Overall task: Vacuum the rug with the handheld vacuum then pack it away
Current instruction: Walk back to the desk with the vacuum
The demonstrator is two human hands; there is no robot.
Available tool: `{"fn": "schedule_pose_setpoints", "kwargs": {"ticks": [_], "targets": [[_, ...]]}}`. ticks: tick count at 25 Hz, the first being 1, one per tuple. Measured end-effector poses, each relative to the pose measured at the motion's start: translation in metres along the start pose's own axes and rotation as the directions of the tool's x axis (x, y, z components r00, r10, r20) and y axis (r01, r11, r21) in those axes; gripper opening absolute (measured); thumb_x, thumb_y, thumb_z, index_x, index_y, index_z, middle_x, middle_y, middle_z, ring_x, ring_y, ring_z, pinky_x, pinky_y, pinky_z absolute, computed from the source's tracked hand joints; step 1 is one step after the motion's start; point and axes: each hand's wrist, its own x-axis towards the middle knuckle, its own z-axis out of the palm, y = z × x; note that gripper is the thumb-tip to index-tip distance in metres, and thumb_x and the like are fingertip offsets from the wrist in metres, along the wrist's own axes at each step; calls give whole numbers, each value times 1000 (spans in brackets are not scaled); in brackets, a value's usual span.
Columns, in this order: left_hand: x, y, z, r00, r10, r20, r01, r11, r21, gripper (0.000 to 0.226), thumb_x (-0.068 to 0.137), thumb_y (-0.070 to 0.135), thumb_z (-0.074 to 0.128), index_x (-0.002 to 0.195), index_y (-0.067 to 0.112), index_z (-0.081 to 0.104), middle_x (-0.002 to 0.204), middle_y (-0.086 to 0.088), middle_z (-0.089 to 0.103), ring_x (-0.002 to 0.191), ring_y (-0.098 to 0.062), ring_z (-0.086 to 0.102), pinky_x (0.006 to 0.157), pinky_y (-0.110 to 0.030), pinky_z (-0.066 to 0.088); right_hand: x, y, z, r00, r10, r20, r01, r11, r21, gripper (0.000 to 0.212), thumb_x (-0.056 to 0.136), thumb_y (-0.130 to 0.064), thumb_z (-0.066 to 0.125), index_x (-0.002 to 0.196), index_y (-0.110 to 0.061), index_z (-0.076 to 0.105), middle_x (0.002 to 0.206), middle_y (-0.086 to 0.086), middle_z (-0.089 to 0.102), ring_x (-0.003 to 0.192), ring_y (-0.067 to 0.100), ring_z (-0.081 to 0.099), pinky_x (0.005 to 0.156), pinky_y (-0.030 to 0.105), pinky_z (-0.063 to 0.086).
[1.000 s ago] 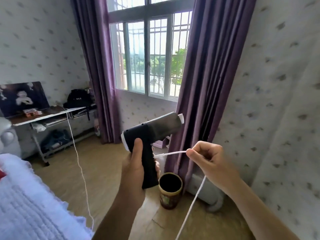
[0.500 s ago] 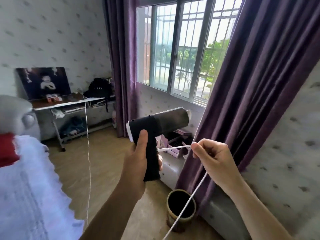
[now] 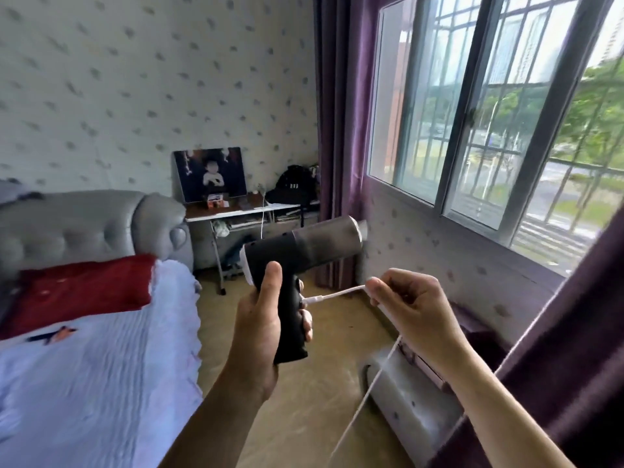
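Black handheld vacuum is held mid-air between bed and window, barrel pointing away. Left hand wraps its grip, steadying it. Right hand pinches the white charging cable near the plug at the grip, probably to pull it free. Rug not in view; vacuuming looks unstarted.

Vacuum handle partly behind left hand
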Motion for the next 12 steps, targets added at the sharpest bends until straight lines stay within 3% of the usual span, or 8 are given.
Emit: {"fn": "schedule_pose_setpoints", "kwargs": {"ticks": [3,12], "targets": [[43,5,-5,996,48,-75,-46,998,35,56,77,64,53,83,9,64,61,-14,52,46,-25,51,42,-27,42,53,26,16,997,-21,68,18,999,51,37,93,-19,66,59,-5,58,50,-2,33,48,10,27,43,22,21],[230,-19,-81,965,101,-243,-95,995,35,64,68,71,57,76,8,64,61,-20,51,46,-27,49,47,-29,43,226,118,120,974,-38,222,33,999,26,38,95,-24,63,60,-9,59,48,-9,33,47,7,27,44,25,21]]}}
